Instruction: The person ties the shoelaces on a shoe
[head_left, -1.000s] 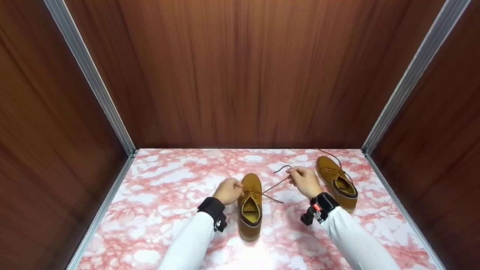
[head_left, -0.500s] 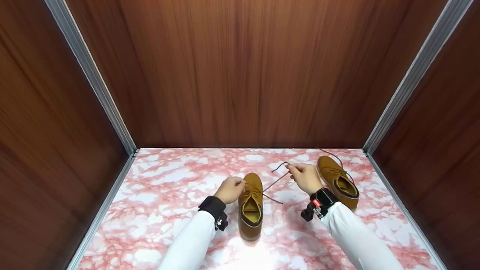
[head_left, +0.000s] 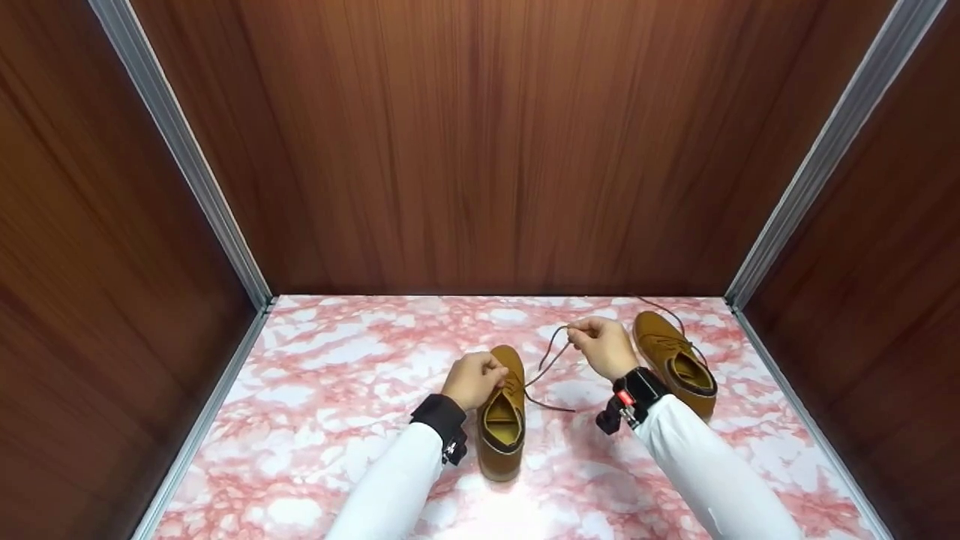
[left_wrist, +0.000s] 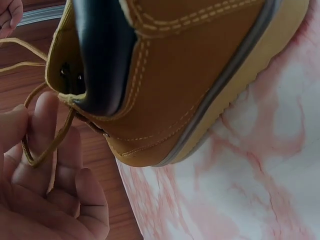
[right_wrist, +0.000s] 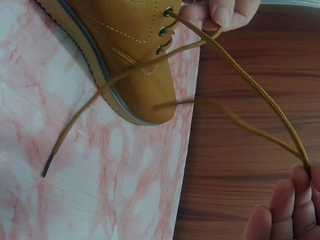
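A tan lace-up shoe [head_left: 501, 459] stands with its toe away from me. My left hand [head_left: 472, 381] is over its laced front, pinching a small loop of shoelace [left_wrist: 61, 136] between thumb and finger. From that hand a loose lace end [right_wrist: 75, 116] trails across the shoe's side to the right. To the right, my right hand [head_left: 604, 349] pinches the other shoelace [right_wrist: 254, 86], drawn out from the top eyelet. The tip of this lace [head_left: 550, 346] hangs back from the fingers toward the shoe.
A matching tan shoe [head_left: 675, 367], with its own loose lace [head_left: 661, 306], stands right of my right hand. The pink-and-white marbled tabletop [head_left: 337, 420] is bounded by brown wood-grain panels [head_left: 480, 150] at the back and sides, with grey metal strips [head_left: 217, 202] along the corners.
My left hand has shifted right, further over the shoe's laces. My right hand has come slightly left and up; its lace is slacker, and the tip now hangs lower.
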